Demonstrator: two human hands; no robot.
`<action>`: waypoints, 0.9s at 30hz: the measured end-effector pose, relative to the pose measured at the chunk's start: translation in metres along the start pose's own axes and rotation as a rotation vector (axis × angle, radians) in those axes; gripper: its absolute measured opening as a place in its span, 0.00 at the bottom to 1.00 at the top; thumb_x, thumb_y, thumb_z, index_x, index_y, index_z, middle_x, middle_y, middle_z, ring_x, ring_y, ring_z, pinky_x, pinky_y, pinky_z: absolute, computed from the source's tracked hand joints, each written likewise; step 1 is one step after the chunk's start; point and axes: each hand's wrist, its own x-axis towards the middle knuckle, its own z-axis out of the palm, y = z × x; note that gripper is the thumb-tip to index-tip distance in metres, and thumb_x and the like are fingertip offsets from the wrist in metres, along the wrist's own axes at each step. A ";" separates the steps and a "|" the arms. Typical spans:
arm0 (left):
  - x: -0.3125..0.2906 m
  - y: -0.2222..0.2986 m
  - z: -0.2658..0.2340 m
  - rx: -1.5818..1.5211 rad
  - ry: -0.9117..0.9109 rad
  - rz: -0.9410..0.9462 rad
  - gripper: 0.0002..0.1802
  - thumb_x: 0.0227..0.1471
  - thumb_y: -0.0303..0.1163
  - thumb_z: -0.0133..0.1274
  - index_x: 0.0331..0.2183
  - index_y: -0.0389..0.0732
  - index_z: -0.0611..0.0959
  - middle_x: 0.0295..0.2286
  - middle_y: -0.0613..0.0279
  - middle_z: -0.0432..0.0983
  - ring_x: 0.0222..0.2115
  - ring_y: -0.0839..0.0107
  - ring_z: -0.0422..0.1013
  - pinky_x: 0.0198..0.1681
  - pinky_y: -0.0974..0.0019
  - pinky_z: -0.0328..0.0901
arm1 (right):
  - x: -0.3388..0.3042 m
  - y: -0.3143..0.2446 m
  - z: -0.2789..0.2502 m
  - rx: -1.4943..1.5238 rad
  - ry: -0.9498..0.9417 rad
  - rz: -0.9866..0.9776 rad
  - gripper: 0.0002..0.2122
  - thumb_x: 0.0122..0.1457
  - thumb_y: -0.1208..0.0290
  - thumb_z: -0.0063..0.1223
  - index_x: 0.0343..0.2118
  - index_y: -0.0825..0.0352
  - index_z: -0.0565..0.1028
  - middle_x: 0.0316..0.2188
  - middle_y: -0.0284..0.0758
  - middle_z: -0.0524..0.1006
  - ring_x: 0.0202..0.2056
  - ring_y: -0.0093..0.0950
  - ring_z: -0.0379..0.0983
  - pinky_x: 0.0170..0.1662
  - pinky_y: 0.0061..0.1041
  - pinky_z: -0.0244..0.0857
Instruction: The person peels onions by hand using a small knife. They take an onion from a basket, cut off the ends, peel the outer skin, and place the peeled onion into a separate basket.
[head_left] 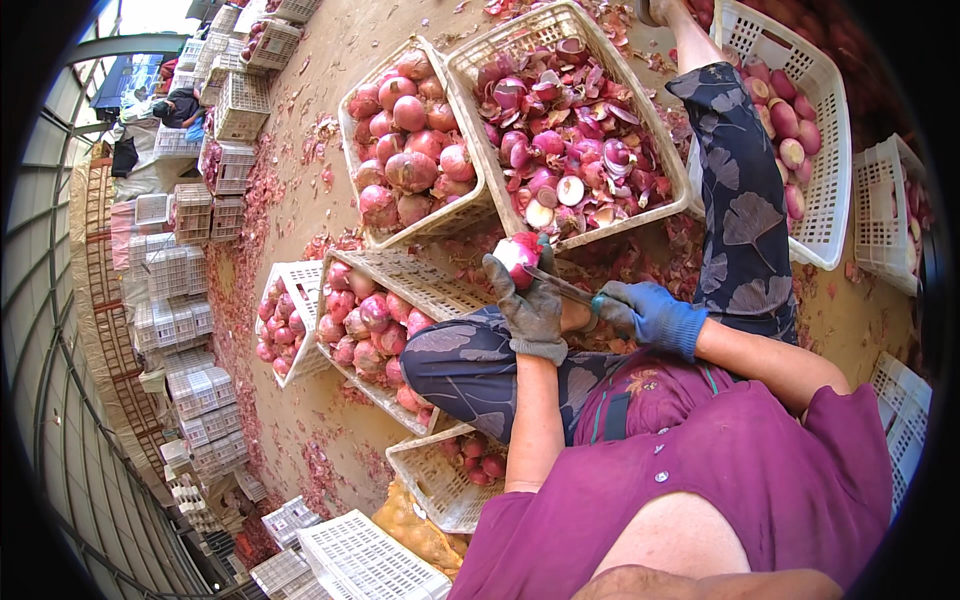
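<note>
My left hand, in a grey work glove, grips a red onion whose outer skin is partly peeled, showing white and pink flesh. In my right hand, in a blue knitted glove with a darker palm, is a knife, its blade reaching to the onion's lower side. Just beyond the hands stands a crate of loose red skins, onion pieces and cut ends. Left of it, a crate holds whole unpeeled onions. Peeled onions lie in a white crate to the right, past my leg.
More onion-filled crates stand at left and far right. Near my left side are a partly filled crate and a yellow net sack. Skins litter the floor. Crate stacks line the far left, where another person is.
</note>
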 end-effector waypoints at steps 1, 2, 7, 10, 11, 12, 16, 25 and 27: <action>-0.003 -0.001 0.004 0.046 -0.022 0.040 0.40 0.51 0.51 0.64 0.54 0.34 0.69 0.51 0.47 0.70 0.51 0.54 0.71 0.58 0.56 0.69 | 0.000 0.000 0.001 0.003 -0.002 0.007 0.16 0.67 0.52 0.47 0.36 0.63 0.73 0.25 0.47 0.74 0.30 0.49 0.73 0.34 0.42 0.65; -0.003 -0.001 0.004 0.046 -0.023 0.050 0.39 0.52 0.51 0.63 0.54 0.34 0.70 0.51 0.48 0.70 0.51 0.55 0.70 0.58 0.56 0.68 | 0.000 0.000 0.001 0.006 -0.004 0.015 0.16 0.67 0.52 0.47 0.36 0.63 0.73 0.26 0.47 0.75 0.30 0.49 0.73 0.35 0.42 0.65; -0.004 -0.011 0.002 0.413 -0.057 0.311 0.34 0.56 0.50 0.60 0.54 0.35 0.71 0.50 0.53 0.70 0.52 0.58 0.69 0.60 0.57 0.67 | -0.002 -0.004 0.006 0.016 0.038 0.045 0.17 0.67 0.51 0.47 0.38 0.63 0.74 0.27 0.48 0.76 0.33 0.50 0.74 0.36 0.42 0.66; 0.002 -0.010 -0.023 0.664 -0.020 0.470 0.32 0.58 0.50 0.57 0.53 0.35 0.71 0.50 0.55 0.70 0.53 0.60 0.69 0.61 0.57 0.66 | -0.004 -0.007 0.009 0.011 0.052 0.047 0.15 0.67 0.55 0.47 0.39 0.64 0.74 0.26 0.47 0.75 0.30 0.48 0.73 0.34 0.38 0.66; 0.003 -0.010 -0.027 0.710 -0.001 0.498 0.32 0.59 0.50 0.56 0.53 0.36 0.71 0.50 0.56 0.70 0.53 0.61 0.69 0.61 0.57 0.65 | -0.004 -0.008 0.010 0.009 0.056 0.046 0.14 0.67 0.57 0.47 0.39 0.65 0.74 0.25 0.46 0.74 0.29 0.47 0.73 0.33 0.37 0.66; 0.004 -0.011 -0.031 0.710 0.023 0.501 0.31 0.59 0.50 0.56 0.53 0.36 0.71 0.50 0.56 0.70 0.53 0.61 0.69 0.62 0.57 0.65 | -0.004 -0.009 0.010 0.018 0.050 0.056 0.14 0.67 0.58 0.48 0.39 0.65 0.74 0.25 0.46 0.74 0.28 0.46 0.73 0.33 0.36 0.66; 0.006 -0.013 -0.032 0.727 0.060 0.546 0.29 0.61 0.49 0.54 0.53 0.37 0.72 0.50 0.57 0.70 0.53 0.62 0.69 0.62 0.56 0.64 | -0.004 -0.002 0.013 0.014 0.055 0.050 0.13 0.67 0.60 0.49 0.40 0.66 0.74 0.26 0.46 0.75 0.29 0.44 0.74 0.33 0.35 0.66; 0.008 -0.010 -0.045 1.140 0.051 0.628 0.35 0.56 0.34 0.58 0.62 0.45 0.64 0.57 0.46 0.63 0.56 0.53 0.64 0.57 0.57 0.63 | 0.000 0.002 0.021 0.061 0.123 0.018 0.11 0.67 0.63 0.50 0.41 0.67 0.75 0.29 0.48 0.77 0.30 0.44 0.75 0.35 0.35 0.67; 0.003 -0.011 -0.038 1.336 0.068 0.769 0.30 0.58 0.40 0.58 0.58 0.44 0.68 0.54 0.51 0.66 0.53 0.60 0.67 0.52 0.62 0.66 | 0.002 0.003 0.024 0.043 0.155 0.025 0.12 0.67 0.62 0.51 0.41 0.67 0.75 0.28 0.48 0.77 0.29 0.43 0.75 0.35 0.35 0.67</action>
